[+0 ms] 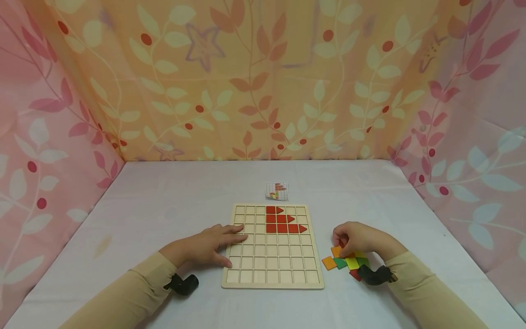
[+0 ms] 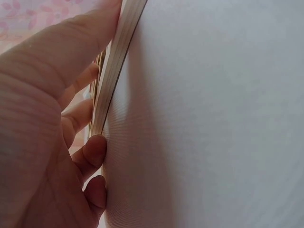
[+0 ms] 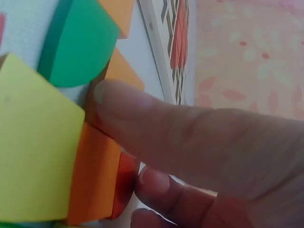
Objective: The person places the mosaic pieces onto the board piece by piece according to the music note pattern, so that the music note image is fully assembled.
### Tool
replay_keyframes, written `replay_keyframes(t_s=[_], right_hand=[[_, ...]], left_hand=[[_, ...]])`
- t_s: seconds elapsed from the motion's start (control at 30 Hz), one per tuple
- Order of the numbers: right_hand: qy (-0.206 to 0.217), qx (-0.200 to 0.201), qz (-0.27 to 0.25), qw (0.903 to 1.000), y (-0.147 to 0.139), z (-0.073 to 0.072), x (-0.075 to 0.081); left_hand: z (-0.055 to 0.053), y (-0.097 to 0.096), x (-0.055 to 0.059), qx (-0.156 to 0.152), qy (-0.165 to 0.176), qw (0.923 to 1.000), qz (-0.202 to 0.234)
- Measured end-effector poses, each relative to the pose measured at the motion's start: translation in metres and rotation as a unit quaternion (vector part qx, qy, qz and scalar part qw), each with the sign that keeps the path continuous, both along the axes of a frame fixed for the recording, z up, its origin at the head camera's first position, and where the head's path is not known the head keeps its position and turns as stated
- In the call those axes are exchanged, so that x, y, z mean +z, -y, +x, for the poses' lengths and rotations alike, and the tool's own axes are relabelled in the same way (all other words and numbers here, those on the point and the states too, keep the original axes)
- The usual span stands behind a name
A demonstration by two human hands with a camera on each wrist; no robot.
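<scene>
A wooden grid board (image 1: 259, 264) lies on the table, with red squares (image 1: 282, 228) and red triangles (image 1: 303, 228) set in three rows at its upper right. My left hand (image 1: 205, 244) rests across the board's left edge, fingers spread on the grid and thumb lower down. Right of the board, my right hand (image 1: 361, 237) reaches into a loose pile of coloured pieces with bent fingers. Its thumb touches an orange piece (image 3: 126, 71), and a fingertip is right at a red piece (image 3: 124, 183). I cannot tell whether it grips either.
The pile also has a yellow square (image 1: 352, 263), a green piece (image 1: 340, 263) and an orange square (image 1: 329, 263) at its left. Behind the board lies a small printed card (image 1: 277, 191) with a coloured grid picture. Patterned curtains (image 1: 255, 91) enclose the white table (image 1: 172, 192).
</scene>
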State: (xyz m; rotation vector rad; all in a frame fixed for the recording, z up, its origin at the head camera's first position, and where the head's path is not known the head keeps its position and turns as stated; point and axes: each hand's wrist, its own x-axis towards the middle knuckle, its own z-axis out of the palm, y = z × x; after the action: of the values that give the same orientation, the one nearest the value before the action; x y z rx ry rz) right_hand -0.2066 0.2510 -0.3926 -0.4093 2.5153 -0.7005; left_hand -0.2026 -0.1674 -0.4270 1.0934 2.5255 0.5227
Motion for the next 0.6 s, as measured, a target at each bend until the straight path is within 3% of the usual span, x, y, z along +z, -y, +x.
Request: replay_keyframes(t_s=[0.27,0.4,0.6], right_hand=[[-0.002,0.018,0.005,0.9998,0.002,0.000,0.004],[-0.004,0.009,0.014,0.9999,0.006,-0.004,0.009],[-0.035,-0.003,-0.027,0.9990,0.018,-0.015,0.015]], left_hand=[[-0.001,0.000,-0.001,0.000,-0.001,1.0000,0.003],[0.000,0.001,0.000,-0.003,-0.003,1.0000,0.004],[0.000,0.001,0.000,-0.006,0.002,1.0000,0.007]])
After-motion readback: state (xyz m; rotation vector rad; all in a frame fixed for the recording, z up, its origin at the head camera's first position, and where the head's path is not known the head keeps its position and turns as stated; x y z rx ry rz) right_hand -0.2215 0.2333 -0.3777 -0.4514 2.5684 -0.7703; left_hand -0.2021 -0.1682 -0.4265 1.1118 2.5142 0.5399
